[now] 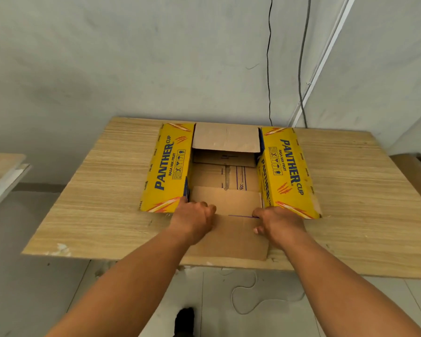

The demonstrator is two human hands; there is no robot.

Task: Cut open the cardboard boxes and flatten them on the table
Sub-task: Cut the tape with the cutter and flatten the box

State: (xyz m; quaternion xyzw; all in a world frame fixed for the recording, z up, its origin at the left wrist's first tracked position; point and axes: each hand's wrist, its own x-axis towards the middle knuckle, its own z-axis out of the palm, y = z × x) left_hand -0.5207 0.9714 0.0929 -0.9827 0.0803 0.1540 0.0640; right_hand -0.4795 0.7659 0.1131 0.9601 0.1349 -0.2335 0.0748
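Note:
A yellow cardboard box [167, 166] printed "PANTHER CUP" stands open in the middle of the wooden table [100, 190]. Its two long yellow flaps lie spread to the left and right, and a brown flap stands up at the far end. The near brown flap [231, 237] folds out toward me over the table's front edge. My left hand [192, 220] grips the box's near edge at the left corner, fingers curled over it. My right hand [277, 224] grips the same edge at the right corner. No cutting tool is in view.
A grey wall rises right behind the table, with two cables [269, 69] hanging down it. Part of another wooden surface [3, 166] shows at the left, and a brown piece [413, 176] at the right edge. A white cord [243, 297] lies on the floor below.

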